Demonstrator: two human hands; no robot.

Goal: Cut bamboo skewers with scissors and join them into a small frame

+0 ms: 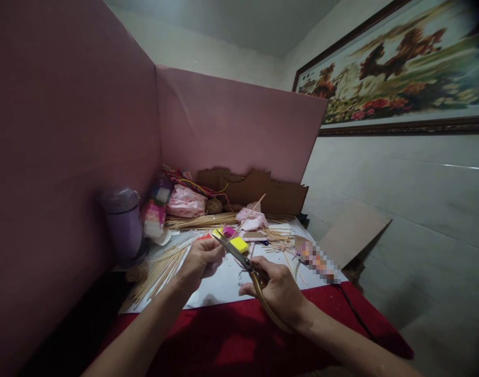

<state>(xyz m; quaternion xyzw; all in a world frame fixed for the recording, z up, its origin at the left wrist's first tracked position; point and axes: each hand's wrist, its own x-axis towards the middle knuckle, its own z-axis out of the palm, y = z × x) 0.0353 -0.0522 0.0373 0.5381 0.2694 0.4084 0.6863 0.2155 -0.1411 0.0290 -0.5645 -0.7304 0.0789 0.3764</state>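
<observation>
My right hand point(281, 288) grips a pair of scissors point(259, 293) by its yellowish-brown handles, with the thumb stretched apart from the fingers. The dark blades point up and left, over the fingertips of my left hand point(203, 259). That hand is closed in a pinch around the lower end of a thin wooden stick point(249, 213), which slants up to the right. The blades cross near the stick's lower end; whether they touch it I cannot tell. Behind the blades lie a yellow block point(239, 244) and a magenta piece point(229, 231).
Many wooden sticks point(161, 277) lie on the white board point(208, 298) over a red cloth point(224, 340). At the left stands a purple container point(123, 225). Further back are a twine ball point(214, 206), pink cloth point(186, 201) and torn cardboard point(255, 186). A cable point(355, 309) runs at the right.
</observation>
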